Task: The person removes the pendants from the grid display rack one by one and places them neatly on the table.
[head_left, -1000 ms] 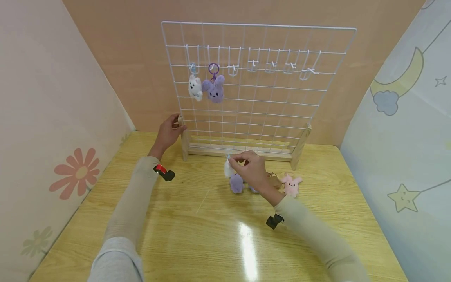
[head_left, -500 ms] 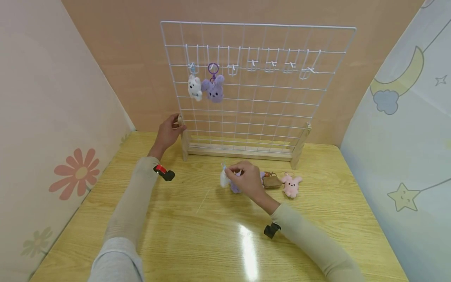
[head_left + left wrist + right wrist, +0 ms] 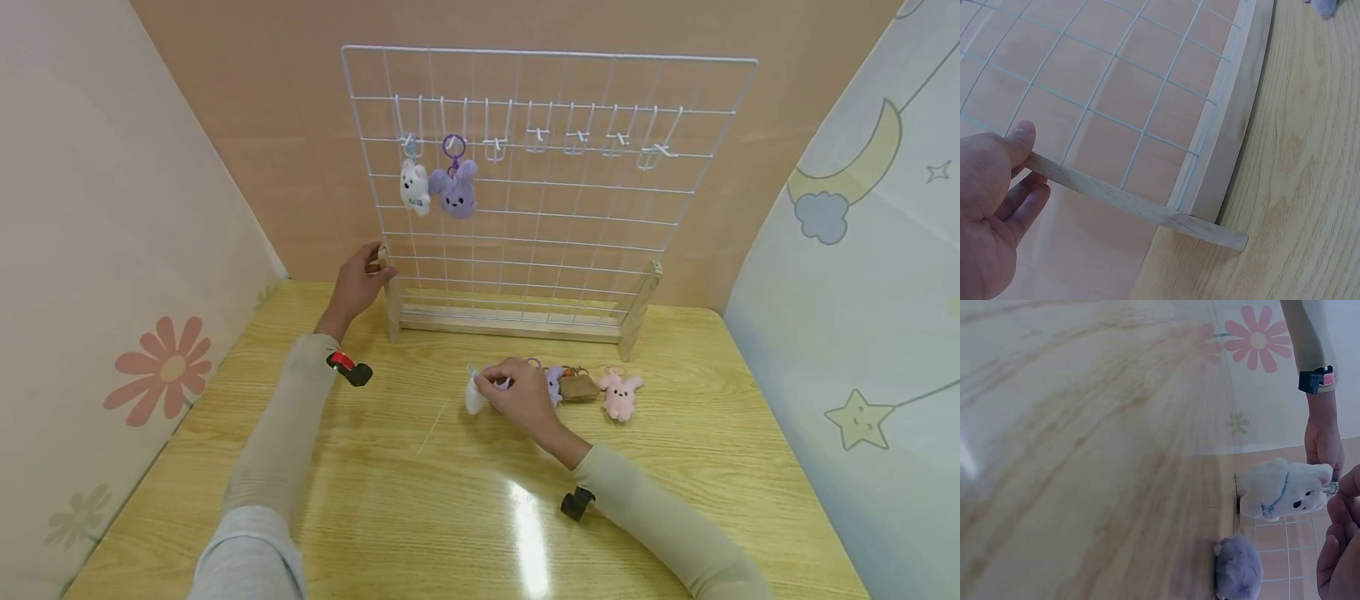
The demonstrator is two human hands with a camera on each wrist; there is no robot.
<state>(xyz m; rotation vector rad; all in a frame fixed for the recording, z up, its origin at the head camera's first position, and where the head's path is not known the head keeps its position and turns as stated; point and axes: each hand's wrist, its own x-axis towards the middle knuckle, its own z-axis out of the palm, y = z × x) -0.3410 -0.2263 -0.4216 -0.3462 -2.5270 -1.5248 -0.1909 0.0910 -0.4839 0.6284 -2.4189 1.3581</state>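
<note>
Item 1: white plush bear charm, just above or on the wooden table, contact uncertain, in front of the wire grid. Its blue neck cord carries a tag with marks, too small to read. Long axis near vertical: head up towards the ring, feet down to the tabletop; face visible from the right wrist.

Item 2: right hand, narrow, thumb and fingertips pinching the clasp above the bear's head.

Item 3: left hand, thumb and fingers gripping the top end of the wooden upright.

Item 4: on hooks at the grid's left, a hanging white bear, chest lettering illegible, and a hanging purple rabbit, both head up.

Item 5: on the table beside the right hand, a purple plush, a brown charm and a pink rabbit, ears away from the person.
</note>
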